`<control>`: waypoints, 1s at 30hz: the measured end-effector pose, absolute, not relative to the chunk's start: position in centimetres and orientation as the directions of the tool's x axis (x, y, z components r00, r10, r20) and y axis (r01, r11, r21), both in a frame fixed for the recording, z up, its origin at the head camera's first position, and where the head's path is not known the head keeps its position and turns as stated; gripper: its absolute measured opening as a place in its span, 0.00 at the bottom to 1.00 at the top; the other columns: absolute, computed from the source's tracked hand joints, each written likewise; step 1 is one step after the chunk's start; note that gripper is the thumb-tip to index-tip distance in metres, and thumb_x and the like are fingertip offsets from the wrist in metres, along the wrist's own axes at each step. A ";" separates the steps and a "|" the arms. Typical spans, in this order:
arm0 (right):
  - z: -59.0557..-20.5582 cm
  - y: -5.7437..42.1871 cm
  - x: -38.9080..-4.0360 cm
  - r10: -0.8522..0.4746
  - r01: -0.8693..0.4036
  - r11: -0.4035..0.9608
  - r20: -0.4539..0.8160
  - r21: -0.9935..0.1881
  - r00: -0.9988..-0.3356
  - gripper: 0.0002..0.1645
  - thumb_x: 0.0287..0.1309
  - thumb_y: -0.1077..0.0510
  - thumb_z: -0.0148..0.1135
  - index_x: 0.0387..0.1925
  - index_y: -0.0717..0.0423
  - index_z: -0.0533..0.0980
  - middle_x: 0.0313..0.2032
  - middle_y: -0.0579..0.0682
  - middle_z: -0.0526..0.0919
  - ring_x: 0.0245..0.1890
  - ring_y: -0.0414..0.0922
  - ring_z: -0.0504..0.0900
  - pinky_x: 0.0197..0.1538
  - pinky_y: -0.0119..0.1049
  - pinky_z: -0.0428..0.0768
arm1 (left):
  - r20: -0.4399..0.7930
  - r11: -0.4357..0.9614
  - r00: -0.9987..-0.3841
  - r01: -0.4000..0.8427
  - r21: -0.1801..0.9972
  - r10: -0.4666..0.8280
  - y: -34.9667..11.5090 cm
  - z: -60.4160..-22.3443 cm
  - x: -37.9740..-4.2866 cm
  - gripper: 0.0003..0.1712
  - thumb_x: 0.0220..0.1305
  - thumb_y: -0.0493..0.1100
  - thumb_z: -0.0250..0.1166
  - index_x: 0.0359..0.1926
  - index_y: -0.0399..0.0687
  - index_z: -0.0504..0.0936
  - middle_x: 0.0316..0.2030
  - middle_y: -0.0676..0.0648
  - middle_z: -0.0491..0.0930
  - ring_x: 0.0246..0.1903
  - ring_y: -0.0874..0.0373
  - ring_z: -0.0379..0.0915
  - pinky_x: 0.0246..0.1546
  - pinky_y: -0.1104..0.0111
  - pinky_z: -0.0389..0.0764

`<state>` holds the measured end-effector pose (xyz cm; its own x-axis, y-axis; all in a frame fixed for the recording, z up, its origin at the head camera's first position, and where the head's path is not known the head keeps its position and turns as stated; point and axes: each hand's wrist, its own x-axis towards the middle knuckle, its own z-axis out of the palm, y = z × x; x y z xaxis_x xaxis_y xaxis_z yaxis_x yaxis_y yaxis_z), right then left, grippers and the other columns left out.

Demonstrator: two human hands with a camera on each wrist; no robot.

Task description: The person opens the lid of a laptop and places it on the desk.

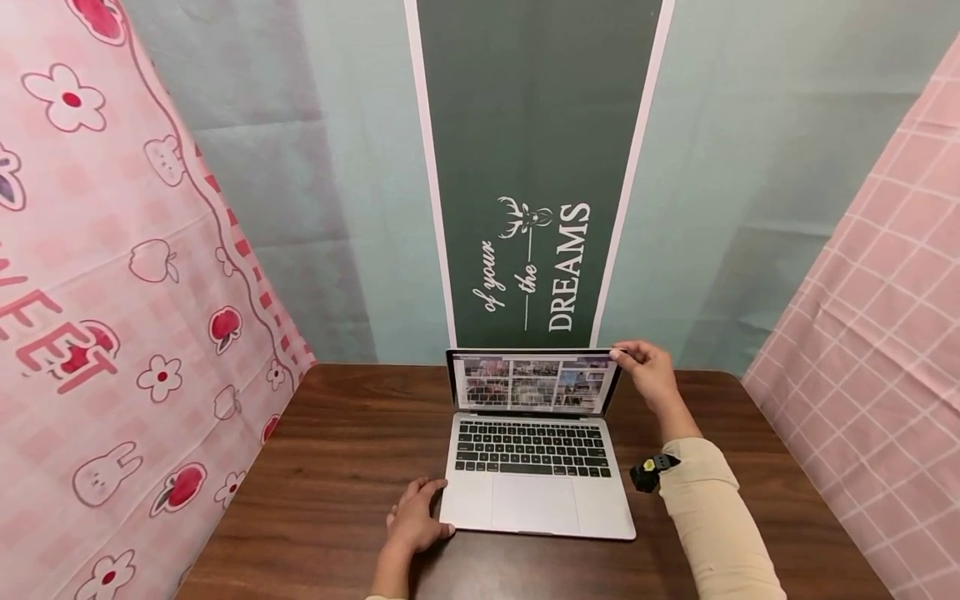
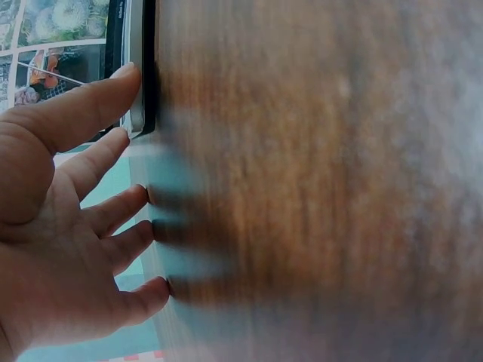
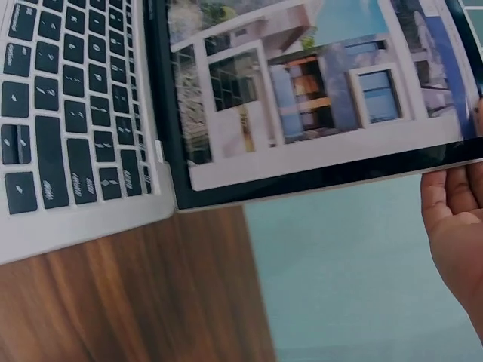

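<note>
A silver laptop [image 1: 465, 500] lies unfolded on the wooden table, its lit screen [image 1: 534, 385] showing a grid of pictures. At the lid's top right corner, my right hand [image 1: 654, 379] grips the edge, thumb at the front and fingers behind. The right wrist view catches part of that hand [image 3: 462, 234] beside the lid, along with the black keys [image 3: 75, 117]. My left hand [image 1: 414, 517] touches the base's front left corner. Seen from the left wrist, this hand [image 2: 68, 226] has its thumb against the laptop's edge and its other fingers spread, tips near the tabletop.
The brown wooden table [image 1: 322, 467] extends to both sides of the laptop. Behind it hangs a grey-green curtain [image 1: 525, 108] with white lettering. Pink patterned cloth [image 1: 150, 333] borders the left, and pink checked cloth [image 1: 885, 317] the right. A black device [image 1: 651, 472] sits at the right wrist.
</note>
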<state>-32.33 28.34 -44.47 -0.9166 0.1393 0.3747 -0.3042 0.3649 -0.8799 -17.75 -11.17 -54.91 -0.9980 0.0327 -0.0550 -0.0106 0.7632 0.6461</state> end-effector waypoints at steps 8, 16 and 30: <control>-45.9 27.1 -33.7 0.328 -0.244 0.041 0.244 -0.969 -0.913 0.04 0.55 0.61 0.64 0.32 0.58 0.78 0.26 0.38 0.80 0.30 0.32 0.76 0.34 0.30 0.74 | -0.055 0.766 -0.998 -0.009 0.643 0.034 -11.2 -55.0 -17.9 0.41 0.30 0.41 0.78 0.53 0.51 0.77 0.57 0.36 0.66 0.56 0.36 0.60 0.46 0.36 0.56; -46.5 26.3 -34.7 0.402 -0.199 -0.062 0.158 -0.978 -0.902 0.10 0.57 0.60 0.63 0.34 0.65 0.74 0.21 0.38 0.78 0.25 0.34 0.74 0.28 0.28 0.72 | -0.063 0.764 -0.998 -0.018 0.645 0.030 -11.2 -55.0 -17.9 0.40 0.30 0.41 0.78 0.54 0.50 0.77 0.57 0.36 0.66 0.56 0.36 0.60 0.47 0.36 0.56; -48.9 25.9 -35.6 0.467 -0.061 -0.066 0.023 -0.996 -0.884 0.16 0.56 0.50 0.64 0.39 0.57 0.75 0.27 0.36 0.76 0.32 0.36 0.73 0.38 0.34 0.74 | -0.048 0.768 -0.998 -0.004 0.641 0.035 -11.2 -55.0 -17.8 0.40 0.30 0.41 0.77 0.53 0.49 0.77 0.57 0.36 0.66 0.56 0.35 0.61 0.46 0.36 0.56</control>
